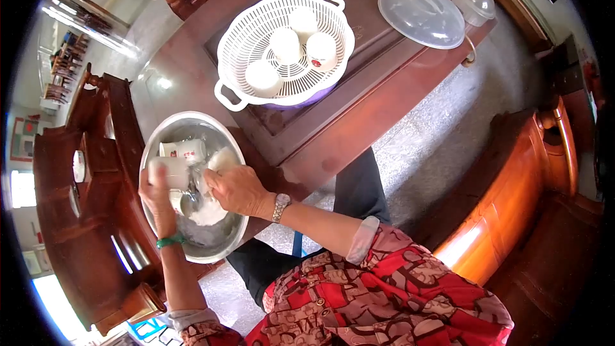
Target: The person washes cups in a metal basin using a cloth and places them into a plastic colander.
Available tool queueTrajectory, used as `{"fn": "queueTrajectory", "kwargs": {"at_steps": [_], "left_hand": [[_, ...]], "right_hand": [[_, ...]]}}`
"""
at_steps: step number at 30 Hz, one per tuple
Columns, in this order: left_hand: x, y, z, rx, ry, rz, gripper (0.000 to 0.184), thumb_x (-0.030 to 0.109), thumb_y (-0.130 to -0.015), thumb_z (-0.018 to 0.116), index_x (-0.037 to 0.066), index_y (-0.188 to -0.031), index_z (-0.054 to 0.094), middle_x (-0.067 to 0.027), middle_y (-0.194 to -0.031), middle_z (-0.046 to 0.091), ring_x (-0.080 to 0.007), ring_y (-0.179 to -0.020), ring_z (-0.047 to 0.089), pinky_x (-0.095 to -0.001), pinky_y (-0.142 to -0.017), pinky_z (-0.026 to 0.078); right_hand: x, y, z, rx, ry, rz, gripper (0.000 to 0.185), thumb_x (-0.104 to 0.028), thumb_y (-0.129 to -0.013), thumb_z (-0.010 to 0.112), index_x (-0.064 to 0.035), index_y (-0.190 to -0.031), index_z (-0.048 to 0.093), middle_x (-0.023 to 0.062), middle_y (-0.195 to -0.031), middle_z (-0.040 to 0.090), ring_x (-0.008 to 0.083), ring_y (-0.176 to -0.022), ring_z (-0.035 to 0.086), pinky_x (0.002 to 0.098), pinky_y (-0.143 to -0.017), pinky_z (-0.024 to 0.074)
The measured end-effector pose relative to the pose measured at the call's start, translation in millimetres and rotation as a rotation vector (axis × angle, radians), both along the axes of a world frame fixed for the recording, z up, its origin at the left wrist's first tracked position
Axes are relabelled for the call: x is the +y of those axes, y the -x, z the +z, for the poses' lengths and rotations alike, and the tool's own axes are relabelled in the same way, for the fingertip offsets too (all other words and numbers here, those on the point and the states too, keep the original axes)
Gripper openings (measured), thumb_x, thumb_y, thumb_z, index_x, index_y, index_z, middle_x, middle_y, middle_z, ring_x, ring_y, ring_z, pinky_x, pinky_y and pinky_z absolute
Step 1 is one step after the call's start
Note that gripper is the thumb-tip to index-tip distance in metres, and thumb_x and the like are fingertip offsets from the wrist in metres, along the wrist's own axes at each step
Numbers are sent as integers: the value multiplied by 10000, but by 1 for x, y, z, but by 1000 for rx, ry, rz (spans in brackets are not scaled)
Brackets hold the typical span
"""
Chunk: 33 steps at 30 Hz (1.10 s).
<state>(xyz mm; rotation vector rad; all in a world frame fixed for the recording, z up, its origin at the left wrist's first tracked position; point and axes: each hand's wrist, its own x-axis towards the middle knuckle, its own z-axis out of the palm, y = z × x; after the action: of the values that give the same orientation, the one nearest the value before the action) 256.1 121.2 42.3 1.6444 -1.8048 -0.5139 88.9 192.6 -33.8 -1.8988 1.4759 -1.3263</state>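
A metal basin point(229, 243) with water in it sits at the table's left corner, and several white cups lie inside. My left hand point(160, 204), with a green bracelet at the wrist, is closed on a white cup point(168, 172) over the basin. Beside it my right hand point(238, 191), wearing a watch, is closed on a whitish soft-looking piece point(222, 159), possibly a cloth; its exact kind is unclear. Another white cup point(182, 149) with red marks lies by the basin's far wall. Below my hands a white cloth-like patch point(209, 213) shows in the water.
A white plastic colander point(232, 48) holding several white cups stands on the wooden table point(384, 99). Farther right are a clear plastic lid point(419, 16) and a lidded container point(475, 6). Wooden benches point(506, 211) stand right and left.
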Motion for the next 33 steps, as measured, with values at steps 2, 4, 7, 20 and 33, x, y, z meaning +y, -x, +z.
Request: {"fn": "queueTrajectory", "kwargs": {"at_steps": [2,4,7,20,33], "left_hand": [[-12,7,4,420,-71,-1,480,461,-891,546,7,-1037,598,-37,-883,596,-125,-780,557,-273,-677,466],[-24,24,13,416,-32,-106,467,438,-888,559,3,-1054,591,-46,-902,593,-122,-808,555,-265,-700,460],[-37,75,30,378,45,-328,469,406,-889,577,-17,-1089,575,-54,-928,595,-126,-830,555,-265,-731,461],[-73,264,-21,-36,150,-766,536,179,-666,818,-3,-1111,580,-100,-936,640,-179,-847,634,-292,-722,517],[-72,282,-29,-379,177,-834,647,334,-571,843,40,-1092,597,-134,-890,660,-284,-813,653,-362,-731,509]], "right_hand": [[-1,-3,-6,19,20,-6,202,-140,-764,594,-56,-932,518,109,-607,572,292,-571,597,414,-484,451],[-4,-4,-9,40,44,-10,214,-142,-766,603,-52,-942,519,100,-620,575,276,-577,602,400,-481,453],[-2,0,-6,-34,55,18,212,-151,-784,607,-46,-945,517,80,-616,562,256,-561,594,382,-475,453],[0,-2,-19,-75,44,154,214,-98,-730,601,-61,-923,516,99,-705,565,290,-602,577,397,-542,470],[-1,-16,-35,-145,142,121,200,-79,-691,609,-33,-879,561,121,-771,570,279,-761,577,385,-647,467]]}}
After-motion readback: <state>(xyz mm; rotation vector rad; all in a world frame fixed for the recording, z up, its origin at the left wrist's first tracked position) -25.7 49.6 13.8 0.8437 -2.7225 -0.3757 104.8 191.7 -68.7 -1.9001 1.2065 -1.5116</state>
